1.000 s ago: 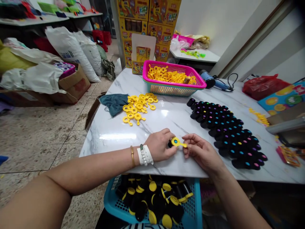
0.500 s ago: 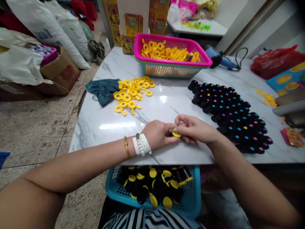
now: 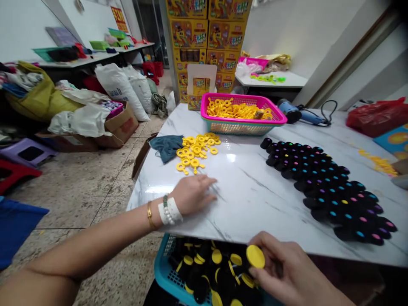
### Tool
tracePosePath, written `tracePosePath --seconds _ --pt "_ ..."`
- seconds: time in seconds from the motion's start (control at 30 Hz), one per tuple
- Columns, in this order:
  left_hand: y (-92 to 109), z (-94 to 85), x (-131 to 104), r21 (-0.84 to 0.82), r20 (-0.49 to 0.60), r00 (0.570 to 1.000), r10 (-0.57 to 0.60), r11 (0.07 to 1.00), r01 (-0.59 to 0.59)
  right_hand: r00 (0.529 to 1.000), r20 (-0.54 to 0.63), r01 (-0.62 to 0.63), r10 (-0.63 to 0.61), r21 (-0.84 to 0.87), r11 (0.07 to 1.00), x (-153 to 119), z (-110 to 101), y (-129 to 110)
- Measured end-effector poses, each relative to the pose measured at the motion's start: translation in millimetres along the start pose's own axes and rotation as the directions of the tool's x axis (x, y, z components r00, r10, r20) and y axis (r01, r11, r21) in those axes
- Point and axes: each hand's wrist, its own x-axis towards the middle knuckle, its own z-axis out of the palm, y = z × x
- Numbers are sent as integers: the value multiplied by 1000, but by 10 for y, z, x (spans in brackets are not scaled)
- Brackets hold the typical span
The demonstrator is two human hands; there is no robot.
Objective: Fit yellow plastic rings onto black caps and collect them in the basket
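My left hand is over the white marble-look tabletop, fingers stretched out and holding nothing. Just beyond its fingertips lies a pile of yellow ring-shaped plastic pieces with short stems. My right hand is closed around a small piece with a round yellow cap, cap facing up and left; the rest of the piece is hidden by the fingers. Below it, at the table's front edge, a blue basket holds several black pieces with yellow caps.
Black pieces with coloured dots stand in rows on the right. Behind are a pink-rimmed basket of yellow parts, a blue power tool with a cord and stacked yellow boxes. A dark cloth lies at left.
My hands have parted from the yellow-capped piece they both held. The right carried it down over the blue basket; the left drew left, fingers opening. The view has tilted up.
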Motion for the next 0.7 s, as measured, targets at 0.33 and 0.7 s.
tracePosePath --seconds 0.33,0.7 --pt "-2 132 29 50 -17 1000 22 999 -21 922 -375 87 -101 -53 995 466 -213 -11" --pt "442 312 650 -355 -21 996 86 931 -88 868 -394 87 -301 -477 875 767 -383 210"
